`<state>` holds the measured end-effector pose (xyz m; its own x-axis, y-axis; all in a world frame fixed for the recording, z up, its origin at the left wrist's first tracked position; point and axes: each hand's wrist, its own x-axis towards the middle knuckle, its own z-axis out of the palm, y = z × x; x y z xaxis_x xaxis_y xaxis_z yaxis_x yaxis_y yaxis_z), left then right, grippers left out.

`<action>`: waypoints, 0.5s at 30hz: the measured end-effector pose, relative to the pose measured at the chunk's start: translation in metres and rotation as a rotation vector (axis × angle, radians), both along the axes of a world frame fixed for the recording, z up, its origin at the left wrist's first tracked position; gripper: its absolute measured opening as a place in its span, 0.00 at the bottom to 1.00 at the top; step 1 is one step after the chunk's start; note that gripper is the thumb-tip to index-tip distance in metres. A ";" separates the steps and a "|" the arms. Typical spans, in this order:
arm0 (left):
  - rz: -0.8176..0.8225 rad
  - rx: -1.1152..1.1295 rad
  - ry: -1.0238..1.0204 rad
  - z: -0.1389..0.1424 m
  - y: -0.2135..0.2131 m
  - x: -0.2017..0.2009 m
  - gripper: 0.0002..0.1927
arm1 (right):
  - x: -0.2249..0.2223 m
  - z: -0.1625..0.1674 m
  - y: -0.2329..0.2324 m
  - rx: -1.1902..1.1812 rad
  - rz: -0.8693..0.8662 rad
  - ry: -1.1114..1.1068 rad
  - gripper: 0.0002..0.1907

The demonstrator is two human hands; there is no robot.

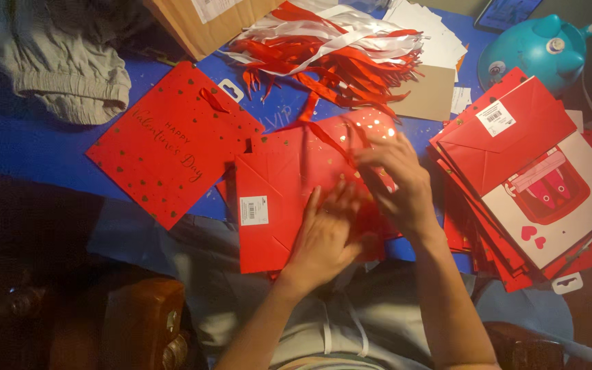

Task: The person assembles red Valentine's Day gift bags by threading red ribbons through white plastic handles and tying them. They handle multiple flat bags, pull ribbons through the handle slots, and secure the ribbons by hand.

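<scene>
A flat red gift bag point(275, 185) with gold dots and a white label lies in front of me on the blue table point(29, 140). My left hand point(327, 233) presses flat on its lower right part, fingers together. My right hand point(395, 181) rests on the bag's upper right side, fingers pinching a red ribbon point(327, 140) that runs across the bag up to the ribbon pile. Both hands touch each other over the bag.
A second flat red bag point(173, 140) with script lies to the left. A stack of red bags point(522, 178) sits at right, red and white ribbons point(330, 44) at the back, a brown cardboard box point(203, 24), grey cloth point(63, 68) at far left, and a teal device point(532, 48).
</scene>
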<state>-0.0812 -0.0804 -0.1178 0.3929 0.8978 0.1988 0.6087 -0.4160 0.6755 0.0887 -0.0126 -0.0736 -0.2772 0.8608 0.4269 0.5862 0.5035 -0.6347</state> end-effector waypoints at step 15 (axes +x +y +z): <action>0.090 -0.643 -1.197 -0.008 0.007 0.037 0.09 | 0.059 -0.026 -0.094 -0.191 -0.069 0.161 0.08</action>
